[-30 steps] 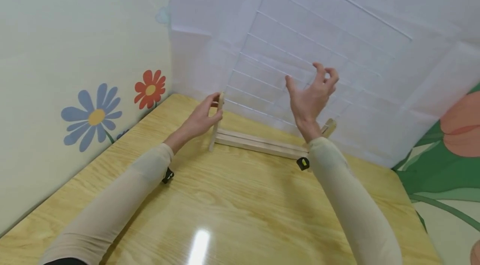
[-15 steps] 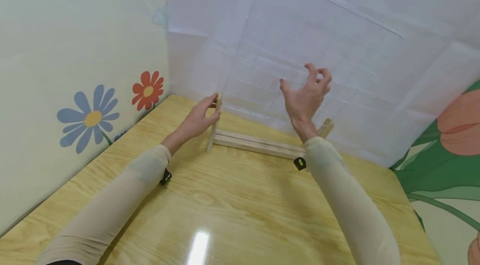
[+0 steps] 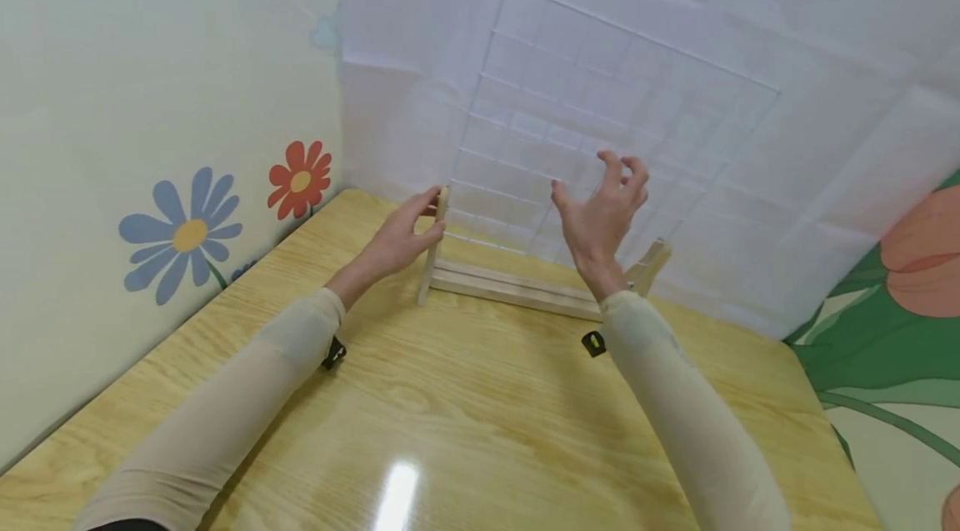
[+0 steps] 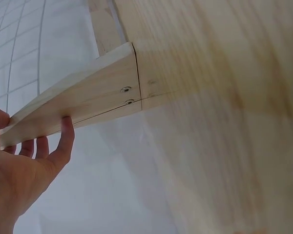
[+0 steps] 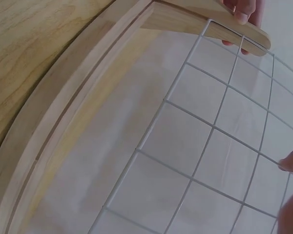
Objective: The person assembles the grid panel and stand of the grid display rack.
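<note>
A white wire grid panel (image 5: 191, 179) leans over a pale wooden stand whose grooved base bar (image 3: 517, 296) lies on the table. My right hand (image 3: 596, 218) grips the panel by its wires, fingers bent and thumb against a wire in the right wrist view. The panel's lower edge hangs above the groove, apart from it. Its left edge runs beside the left wooden upright (image 4: 88, 95), which my left hand (image 3: 393, 239) holds near the top between thumb and fingers. Behind my right wrist is the right upright (image 3: 652, 264), partly hidden.
The wood-grain table (image 3: 480, 406) reaches the white-covered wall (image 3: 420, 114) behind the stand. A side wall with painted flowers (image 3: 191, 235) closes the left. Black wrist cameras (image 3: 594, 343) sit under both forearms.
My right hand has lowered the wire grid panel, moving down and a little left. The panel's top edge is lower against the back wall. My left hand stays on the upright.
</note>
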A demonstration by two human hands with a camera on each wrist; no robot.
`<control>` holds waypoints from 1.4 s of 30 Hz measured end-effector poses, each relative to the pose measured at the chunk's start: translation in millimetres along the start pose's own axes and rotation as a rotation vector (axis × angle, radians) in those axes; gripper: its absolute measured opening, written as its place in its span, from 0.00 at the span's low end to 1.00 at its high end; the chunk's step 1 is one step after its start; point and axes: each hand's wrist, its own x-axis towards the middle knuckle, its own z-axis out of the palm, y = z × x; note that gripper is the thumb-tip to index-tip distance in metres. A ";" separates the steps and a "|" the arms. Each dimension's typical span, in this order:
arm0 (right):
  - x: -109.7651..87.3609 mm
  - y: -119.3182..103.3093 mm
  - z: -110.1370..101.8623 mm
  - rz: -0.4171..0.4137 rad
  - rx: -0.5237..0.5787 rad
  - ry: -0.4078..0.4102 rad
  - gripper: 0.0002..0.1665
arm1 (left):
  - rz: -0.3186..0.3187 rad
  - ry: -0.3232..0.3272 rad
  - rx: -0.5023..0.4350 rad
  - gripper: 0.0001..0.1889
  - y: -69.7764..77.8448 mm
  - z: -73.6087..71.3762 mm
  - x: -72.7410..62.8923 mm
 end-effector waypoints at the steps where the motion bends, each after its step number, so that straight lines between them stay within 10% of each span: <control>1: -1.2 -0.2 0.3 0.003 -0.003 -0.002 0.39 | -0.004 0.001 0.004 0.36 0.0 -0.3 -0.1; 42: -58.6 16.9 12.4 0.001 -0.045 -0.038 0.41 | 0.030 -0.012 -0.020 0.35 -0.4 -4.3 -1.7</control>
